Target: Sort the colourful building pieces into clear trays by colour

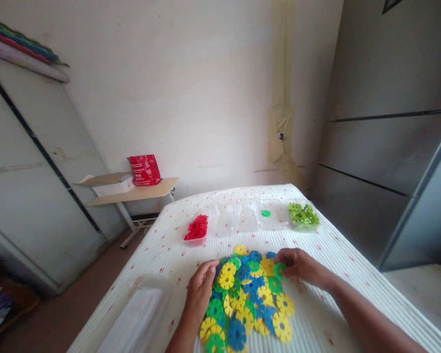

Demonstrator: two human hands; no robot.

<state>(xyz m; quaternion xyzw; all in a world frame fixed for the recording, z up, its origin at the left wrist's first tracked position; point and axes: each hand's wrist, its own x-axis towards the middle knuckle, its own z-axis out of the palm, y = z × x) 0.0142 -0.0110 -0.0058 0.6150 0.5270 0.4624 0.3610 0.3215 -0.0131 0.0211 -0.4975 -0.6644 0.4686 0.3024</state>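
Observation:
A heap of flower-shaped plastic discs (pixel 246 321) in yellow, blue and green lies on the cloth between my hands. My left hand (pixel 201 284) rests against the heap's left edge, its fingers stretched out and holding nothing that I can see. On the far right side of the heap, my right hand (pixel 297 264) has its thumb and fingers closed at the edge of a green flower disc (pixel 279 270). Part of that disc is hidden by the fingers. Beyond the heap, a single green disc (pixel 266 213) sits in a clear plastic tray (pixel 279 225).
A clear box of red pieces (pixel 197 228) stands back left, and one of light-green pieces (pixel 303 216) back right. A clear plastic container (pixel 139 314) lies front left. Behind are a side table (pixel 150 189) with a red bag (pixel 144 169), and a grey cabinet (pixel 375 137) stands right.

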